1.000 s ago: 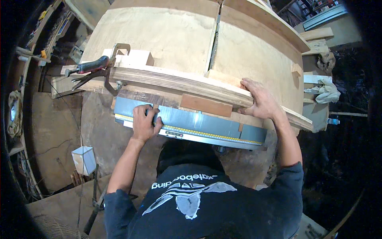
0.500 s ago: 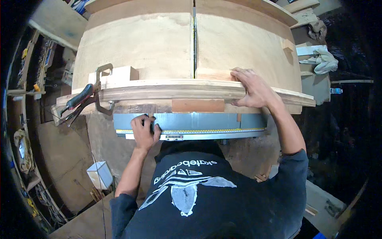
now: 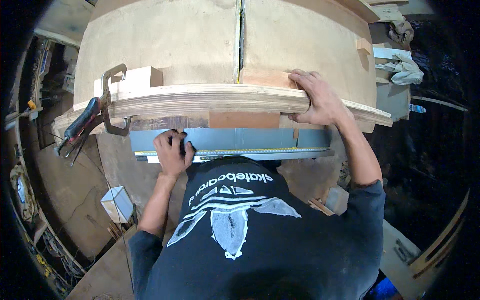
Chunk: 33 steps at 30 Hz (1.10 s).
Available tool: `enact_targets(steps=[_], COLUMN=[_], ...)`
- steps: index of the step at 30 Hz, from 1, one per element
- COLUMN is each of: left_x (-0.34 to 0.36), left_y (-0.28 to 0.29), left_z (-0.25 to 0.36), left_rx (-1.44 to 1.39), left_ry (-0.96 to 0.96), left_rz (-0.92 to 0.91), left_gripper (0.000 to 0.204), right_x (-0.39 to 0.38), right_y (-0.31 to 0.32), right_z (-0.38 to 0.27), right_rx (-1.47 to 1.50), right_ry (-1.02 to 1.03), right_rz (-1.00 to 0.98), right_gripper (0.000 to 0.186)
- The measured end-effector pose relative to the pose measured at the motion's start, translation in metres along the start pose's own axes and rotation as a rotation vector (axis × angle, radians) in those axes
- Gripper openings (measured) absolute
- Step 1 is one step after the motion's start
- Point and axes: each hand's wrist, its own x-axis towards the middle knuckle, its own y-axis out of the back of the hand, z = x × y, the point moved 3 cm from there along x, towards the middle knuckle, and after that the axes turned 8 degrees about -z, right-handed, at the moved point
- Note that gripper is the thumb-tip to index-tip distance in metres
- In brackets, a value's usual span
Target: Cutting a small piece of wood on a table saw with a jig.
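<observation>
A plywood sled (image 3: 165, 40) with a lengthwise slot lies in front of me, its thick layered fence (image 3: 200, 100) running across the near side. My right hand (image 3: 320, 100) grips over this fence, thumb on the near face and fingertips at the end of a small wood block (image 3: 265, 77) lying behind it beside the slot. On a grey metal rail (image 3: 215, 140) with a yellow measuring tape along it, my left hand (image 3: 172, 152) sits with bent fingers. What is under those fingertips is hidden. A locking C-clamp (image 3: 107, 102) bites the fence's left end, near a pale block (image 3: 130, 80).
A small wood block (image 3: 364, 46) is fixed at the sled's right side. White cloths (image 3: 407, 70) hang at the right. Below left stands a white box (image 3: 117, 204), with a loose cable nearby. Cluttered shelves (image 3: 30, 200) line the far left.
The whole scene sits higher and slightly left in the picture. Both hands keep their places on the fence and the rail, and I see no clear shift of the sled or block.
</observation>
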Motion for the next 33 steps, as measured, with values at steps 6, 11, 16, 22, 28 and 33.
enact_targets(steps=[6, 11, 16, 22, 28, 33], left_x=[-0.004, -0.007, -0.002, -0.007, -0.026, -0.066], left_y=[-0.003, -0.004, -0.005, -0.005, -0.013, -0.032], left_z=[0.001, -0.002, -0.003, -0.006, -0.018, -0.04], left_rx=[0.0, 0.0, 0.023, 0.028, 0.143, -0.161], left_ry=[0.0, 0.023, 0.018, 0.053, 0.107, 0.281], left_rz=[0.0, 0.003, -0.022, -0.1, -0.199, -0.584], left_gripper=[0.03, 0.032, 0.032, 0.032, 0.031, 0.047], right_x=[-0.001, 0.002, 0.003, 0.009, 0.015, 0.019], right_y=[-0.001, 0.005, 0.001, 0.005, 0.004, 0.004], right_z=[0.0, -0.006, -0.003, -0.012, -0.005, 0.004], right_rx=[0.009, -0.02, -0.082, -0.055, -0.007, -0.022], right_ry=[-0.031, -0.036, -0.026, -0.114, -0.161, -0.165], right_rz=[-0.014, -0.038, -0.004, -0.093, -0.154, -0.218], right_gripper=[0.097, 0.089, 0.099, 0.102, 0.099, 0.106])
